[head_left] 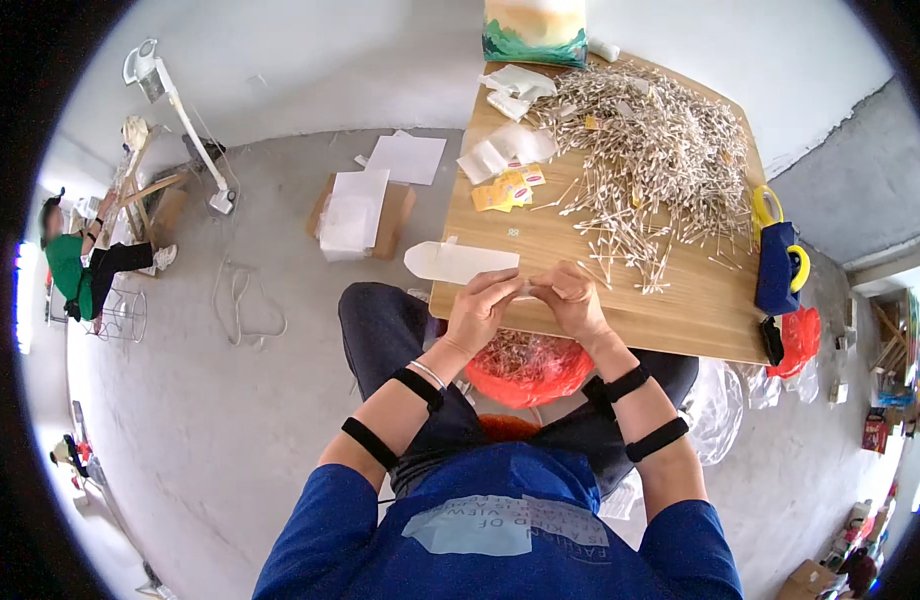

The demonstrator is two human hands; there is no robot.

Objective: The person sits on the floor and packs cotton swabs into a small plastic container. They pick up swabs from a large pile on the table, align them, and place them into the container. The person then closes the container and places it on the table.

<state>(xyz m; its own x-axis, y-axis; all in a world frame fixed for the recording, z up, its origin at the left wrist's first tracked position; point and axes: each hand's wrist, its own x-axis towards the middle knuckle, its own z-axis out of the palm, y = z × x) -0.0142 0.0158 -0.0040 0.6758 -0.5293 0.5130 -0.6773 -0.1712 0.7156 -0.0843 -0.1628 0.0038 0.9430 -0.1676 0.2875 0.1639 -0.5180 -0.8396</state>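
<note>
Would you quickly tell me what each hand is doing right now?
Left hand: pinched shut on the clear plastic pouch.
Right hand: fingers closed at the pouch's mouth; what it grips cannot be told.

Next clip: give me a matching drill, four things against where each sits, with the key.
Things:
1. swab pile
2. red bag
3. blue pouch
4. yellow packets

Places:
A. under the table's near edge, by the lap
B. hanging at the table's right edge
C. across the table's far right part
D. on the table left of the swabs

Pairs: 1-C, 2-A, 3-B, 4-D
</note>
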